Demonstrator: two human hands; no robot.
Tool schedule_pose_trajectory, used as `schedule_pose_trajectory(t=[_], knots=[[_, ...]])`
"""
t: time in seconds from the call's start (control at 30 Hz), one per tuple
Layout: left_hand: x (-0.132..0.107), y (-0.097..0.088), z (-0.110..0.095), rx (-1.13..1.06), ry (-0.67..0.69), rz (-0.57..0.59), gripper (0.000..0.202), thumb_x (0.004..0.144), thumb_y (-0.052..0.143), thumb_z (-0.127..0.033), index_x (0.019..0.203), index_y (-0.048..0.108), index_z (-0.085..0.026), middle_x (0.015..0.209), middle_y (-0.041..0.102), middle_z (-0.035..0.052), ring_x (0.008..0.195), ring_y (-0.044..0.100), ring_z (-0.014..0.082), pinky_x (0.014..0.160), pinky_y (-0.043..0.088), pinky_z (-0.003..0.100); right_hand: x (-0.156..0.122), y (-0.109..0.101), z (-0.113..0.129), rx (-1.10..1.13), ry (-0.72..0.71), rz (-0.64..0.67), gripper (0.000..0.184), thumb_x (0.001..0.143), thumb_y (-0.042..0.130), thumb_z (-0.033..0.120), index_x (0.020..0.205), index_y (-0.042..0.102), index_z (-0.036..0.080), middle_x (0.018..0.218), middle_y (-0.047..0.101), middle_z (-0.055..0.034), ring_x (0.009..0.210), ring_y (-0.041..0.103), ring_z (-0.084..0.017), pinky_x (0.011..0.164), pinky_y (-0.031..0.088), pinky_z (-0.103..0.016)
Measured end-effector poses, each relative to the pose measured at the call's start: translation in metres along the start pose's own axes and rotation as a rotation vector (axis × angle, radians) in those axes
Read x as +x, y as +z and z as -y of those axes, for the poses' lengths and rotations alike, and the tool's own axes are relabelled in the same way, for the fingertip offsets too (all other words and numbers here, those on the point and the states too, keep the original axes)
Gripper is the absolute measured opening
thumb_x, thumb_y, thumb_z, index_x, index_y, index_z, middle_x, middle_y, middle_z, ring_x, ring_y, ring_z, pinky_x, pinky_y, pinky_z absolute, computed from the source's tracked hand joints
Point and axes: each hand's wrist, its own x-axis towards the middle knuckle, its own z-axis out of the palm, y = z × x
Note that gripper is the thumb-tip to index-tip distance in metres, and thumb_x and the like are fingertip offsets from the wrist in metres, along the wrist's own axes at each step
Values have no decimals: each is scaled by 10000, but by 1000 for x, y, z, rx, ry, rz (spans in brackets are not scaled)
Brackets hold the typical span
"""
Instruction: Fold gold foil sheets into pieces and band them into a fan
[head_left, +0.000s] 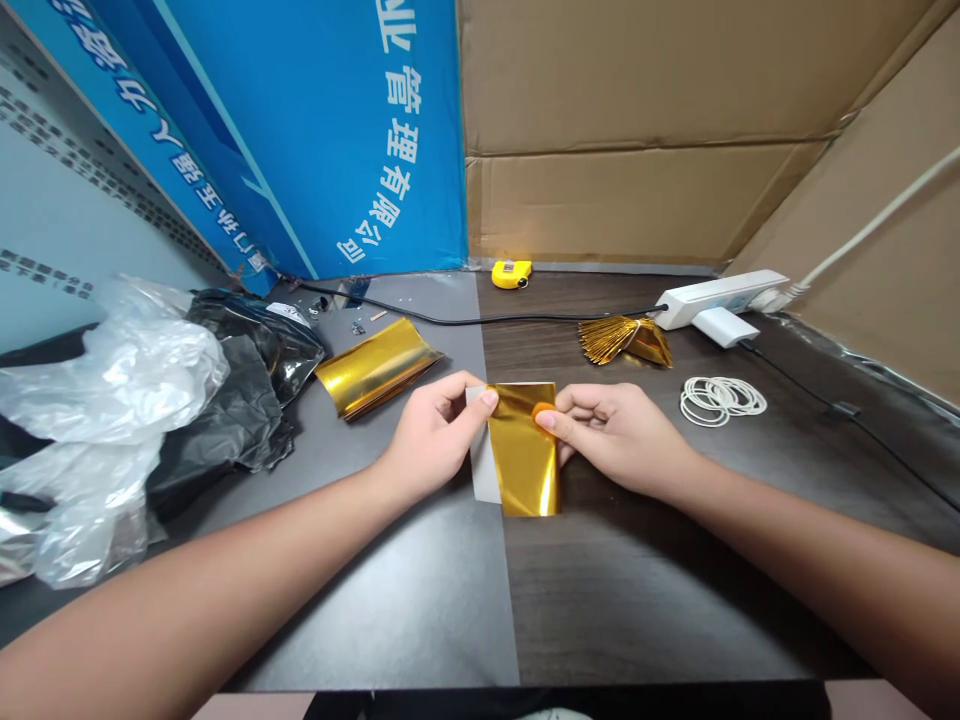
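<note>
Gold foil sheet [523,450] pinched from both sides

The shiny sheet is near the middle of the tabletop [420,610], right over the line where the gray part meets the dark part. A white backing sheet [484,450] sticks out from its left side. The left hand [435,432] grips the left edge between finger and thumb. The right hand [622,440] grips the right edge, and a small orange bit [542,413] sits by its fingers.

From the hands, a folded gold strip [377,368] lies at 10 o'clock. A yellow tape measure [511,273] is at 12 o'clock. A gold foil fringe [625,340] lies at 1 o'clock, near a white power strip [716,298]. White rubber bands [722,400] are at 3 o'clock. Clear plastic bags [105,420] and black plastic bags [240,390] are piled at 9 o'clock.
</note>
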Motion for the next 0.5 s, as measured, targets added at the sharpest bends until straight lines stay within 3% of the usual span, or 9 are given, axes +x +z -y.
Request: schedule_pose_trajectory(t=[0.13,0.23,0.4,0.5], knots=[[2,0,1,24,-17,-63,386,851,668,-513,752,588,-149,702,597,3,657,536,124,607,438,227,-1,0,-1,-3,-16,62,369,787,747,522,815,559,206,661,678,4,595,675,-142,593,559,-252],[2,-2,3,142,-35,-86,355,876,613,-485,750,581,-154,693,574,1,648,513,128,592,401,238,-1,-1,-4,-110,-60,35,255,835,694,428,851,562,210,653,670,14,574,655,-139,564,535,-252],[4,-6,2,677,-5,-69,303,938,521,-383,737,603,-170,613,526,-24,572,441,123,598,294,277,2,-4,-12,-504,-275,-15,109,909,590,289,947,626,192,699,699,-4,608,650,-141,598,507,-262],[6,-8,0,1006,63,-19,265,950,511,-306,725,562,-175,675,591,-6,651,525,156,655,290,308,4,-3,-17,-677,-387,-32,113,911,596,228,1003,627,172,720,666,-13,643,632,-155,623,508,-280]])
